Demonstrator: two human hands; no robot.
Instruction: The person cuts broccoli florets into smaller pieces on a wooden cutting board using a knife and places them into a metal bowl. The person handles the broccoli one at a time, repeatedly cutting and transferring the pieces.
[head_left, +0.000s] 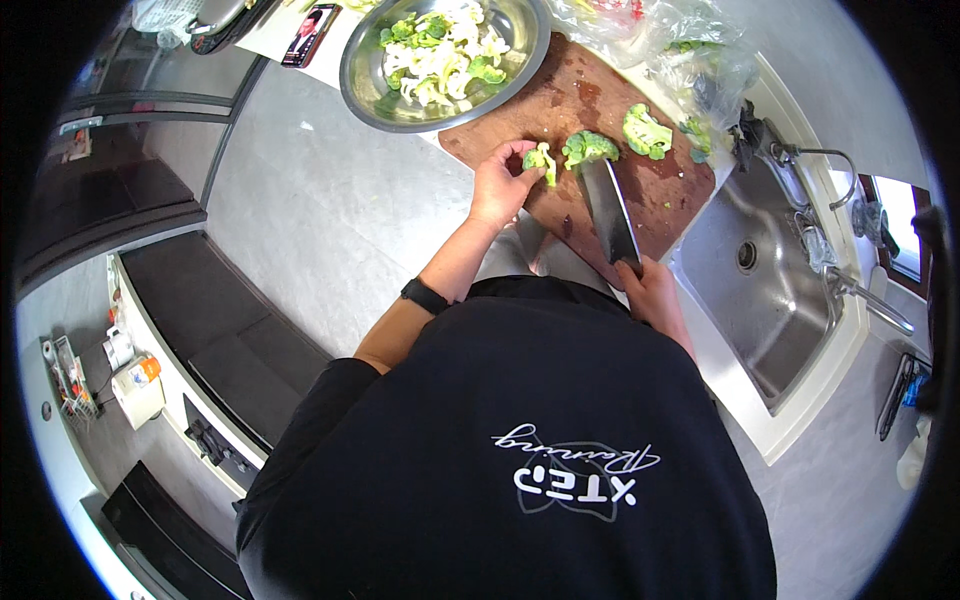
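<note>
Between the thumb and fingers of my left hand (501, 186) is a small broccoli floret (541, 163), held over the left part of a brown cutting board (600, 82). My right hand (651, 294) grips the handle of a broad kitchen knife (606, 206). Its blade points away from me across the board, and its tip end meets a larger broccoli piece (590, 148). Farther right on the board lies another broccoli piece (648, 132), cut side up. A steel bowl (360, 97) with cut broccoli and pale cauliflower-like florets (450, 64) stands left of the board, partly overlapping its edge.
To the right, a stainless steel sink (739, 307) with a faucet (870, 296) adjoins the board. Clear plastic bags (697, 60) lie behind the board, near more broccoli (697, 139). A phone (309, 36) with a lit screen rests left of the bowl.
</note>
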